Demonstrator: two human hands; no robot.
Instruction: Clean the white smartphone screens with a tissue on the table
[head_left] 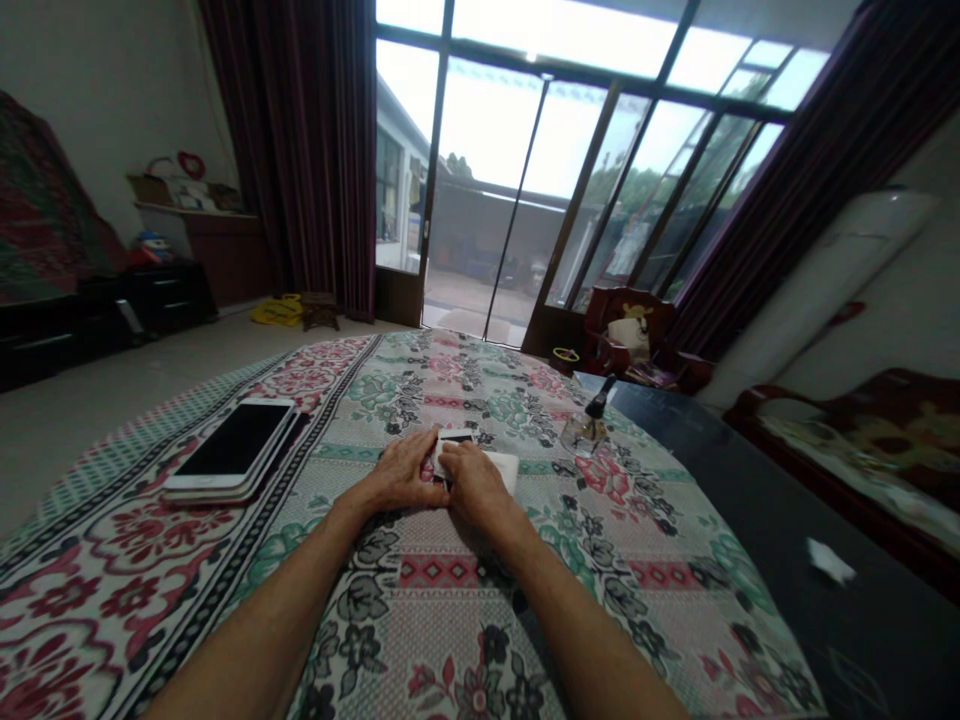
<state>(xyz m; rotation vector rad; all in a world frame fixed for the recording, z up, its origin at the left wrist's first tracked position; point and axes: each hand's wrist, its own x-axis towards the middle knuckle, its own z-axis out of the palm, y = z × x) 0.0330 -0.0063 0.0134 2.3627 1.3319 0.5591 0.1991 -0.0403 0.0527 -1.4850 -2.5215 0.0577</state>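
Note:
A white phone point(455, 434) with a dark screen lies on the patterned tablecloth in front of me, mostly covered by my hands. My left hand point(405, 472) grips its left side, fingers along the far edge and thumb at the near edge. Over the phone, my right hand point(474, 482) is closed on a white cloth point(507, 466), which spreads out to the right from beneath it; whether it is fabric or paper I cannot tell. To the left lies a stack of white phones point(231, 446), the top one with its dark screen up.
A clear glass jar point(585, 436) with a black-handled brush point(600, 398) in it stands right of my hands. The round table's tablecloth point(442, 640) borders a dark surface point(750, 520) with a crumpled white scrap point(830, 561). Glass doors and wooden chairs are beyond.

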